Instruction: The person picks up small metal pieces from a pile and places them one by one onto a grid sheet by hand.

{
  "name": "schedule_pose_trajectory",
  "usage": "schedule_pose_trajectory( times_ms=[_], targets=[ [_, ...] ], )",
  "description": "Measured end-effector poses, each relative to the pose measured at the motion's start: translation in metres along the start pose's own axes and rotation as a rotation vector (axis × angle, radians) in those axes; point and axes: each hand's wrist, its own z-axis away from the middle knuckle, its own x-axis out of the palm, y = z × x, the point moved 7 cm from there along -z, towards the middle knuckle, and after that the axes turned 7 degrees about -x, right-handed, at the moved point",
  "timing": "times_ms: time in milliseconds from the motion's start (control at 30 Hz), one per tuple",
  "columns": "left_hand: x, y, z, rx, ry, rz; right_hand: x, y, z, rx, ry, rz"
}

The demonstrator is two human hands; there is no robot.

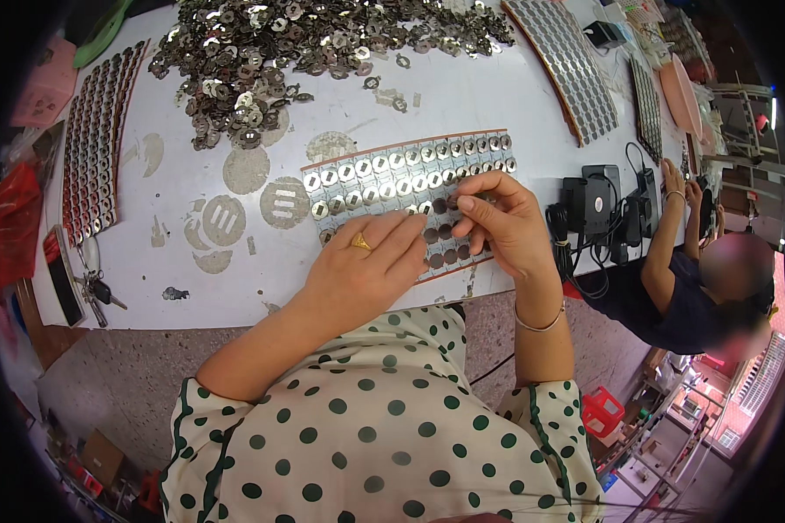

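A rectangular panel (pixel 330 196) with brown edges lies in front of me, set with rows of small round parts. Most of these carry shiny slotted metal pieces; dark round discs (pixel 436 235) show bare near my fingers. My left hand (pixel 371 261), a gold ring on one finger, rests low over the panel. Its fingers stretch forward, the tips at a metal piece; the thumb is hidden. My right hand (pixel 501 222) is above the panel's right part, thumb and forefinger pinched on a small dark metal piece (pixel 453 202), partly covered by the fingertips.
A large heap of loose metal pieces (pixel 262 61) covers the table's far side. Filled panels stand at left (pixel 105 144) and right (pixel 571 74). Black power adapters (pixel 595 202) with cables sit right, keys (pixel 100 289) near left. Another person (pixel 689 279) works at the right.
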Motion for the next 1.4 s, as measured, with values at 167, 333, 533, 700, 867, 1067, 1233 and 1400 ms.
schedule_pose_trajectory(
  times_ms=[167, 333, 533, 700, 867, 1067, 1233, 1400],
  targets=[
    [0.007, 0.0, 0.003, -0.038, -0.102, -0.024, 0.007, -0.008, -0.001, 0.016, -0.018, 0.335],
    [0.01, 0.002, 0.004, -0.058, -0.184, -0.054, 0.016, -0.013, -0.003, -0.047, -0.077, 0.716],
    [0.013, 0.004, 0.005, -0.045, -0.183, -0.117, 0.015, -0.023, -0.001, -0.285, 0.017, 0.826],
    [0.014, 0.004, 0.007, -0.046, -0.182, -0.124, 0.012, -0.011, 0.004, -0.229, -0.01, 0.79],
    [0.013, 0.002, 0.007, -0.055, -0.166, -0.119, 0.029, -0.026, 0.01, -0.433, -0.08, 0.977],
    [0.011, 0.0, 0.002, -0.042, -0.152, -0.087, 0.045, -0.058, -0.02, -0.613, -0.014, 1.165],
    [0.009, -0.003, 0.002, -0.042, -0.14, -0.06, 0.094, -0.057, -0.061, -1.168, -0.134, 1.5],
    [0.005, -0.005, 0.003, -0.064, -0.125, -0.034, 0.083, -0.056, -0.079, -1.033, -0.194, 1.36]
  ],
)
